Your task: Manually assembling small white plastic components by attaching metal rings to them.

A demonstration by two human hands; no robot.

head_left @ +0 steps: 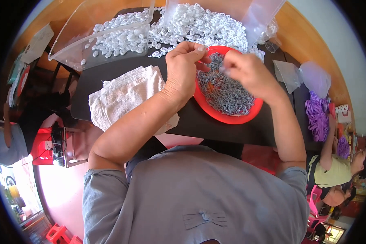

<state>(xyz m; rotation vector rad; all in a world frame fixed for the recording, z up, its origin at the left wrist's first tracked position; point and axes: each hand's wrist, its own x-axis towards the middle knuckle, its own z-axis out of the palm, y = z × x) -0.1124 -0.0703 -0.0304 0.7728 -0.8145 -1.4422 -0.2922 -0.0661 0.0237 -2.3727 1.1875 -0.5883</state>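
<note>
1. Grey small parts lie heaped in a red dish on the dark table, under both hands.
2. Left hand curls its fingers at the dish's near rim, pinching something too small to make out; right hand is blurred, fingers bunched over the heap, so I cannot tell whether it grips anything.
3. Parts look light, stiff and loose: likely best picked singly at the fingertips.
4. White ring pieces fill two clear tubs behind; a folded white towel sits left.
5. Clear plastic bags and purple bundles lie right.
</note>
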